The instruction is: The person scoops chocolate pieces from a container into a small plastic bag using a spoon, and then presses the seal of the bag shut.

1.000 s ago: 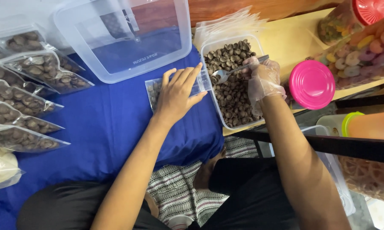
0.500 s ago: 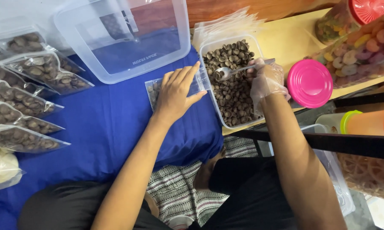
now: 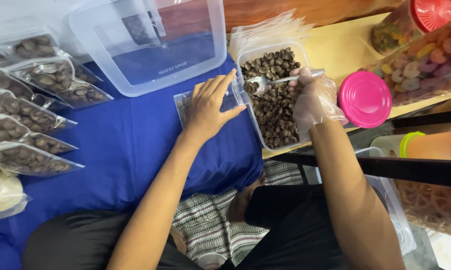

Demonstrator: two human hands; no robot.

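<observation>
Right now the left hand (image 3: 209, 111) lies flat and spread, fingers loosely open, pressing down on a small clear bag (image 3: 185, 105) that rests on the blue cloth (image 3: 120, 150) — it grips nothing, only pins the bag, whose open mouth lies against the wall of the tub. A few brown pieces show through the plastic under the palm.

Just beside it, the right hand (image 3: 313, 97), in a thin clear glove, is closed around the handle of a metal spoon (image 3: 265, 81). The spoon's bowl points toward the bag and hovers over a clear rectangular tub (image 3: 249, 52) heaped with small brown ring-shaped snacks (image 3: 278, 107); a few of them sit in the bowl.

Behind the bag stands a large clear container (image 3: 145, 45), tilted and showing the blue cloth through it. Along the left edge lie filled sealed bags (image 3: 30, 115) of the same brown pieces, overlapping in a row. A stack of unfilled clear bags (image 3: 270, 30) rests past the tub's far end. To the right — on a yellow shelf (image 3: 340, 47) — sits a pink lid (image 3: 365, 99), near jars of coloured sweets (image 3: 425, 55).
</observation>
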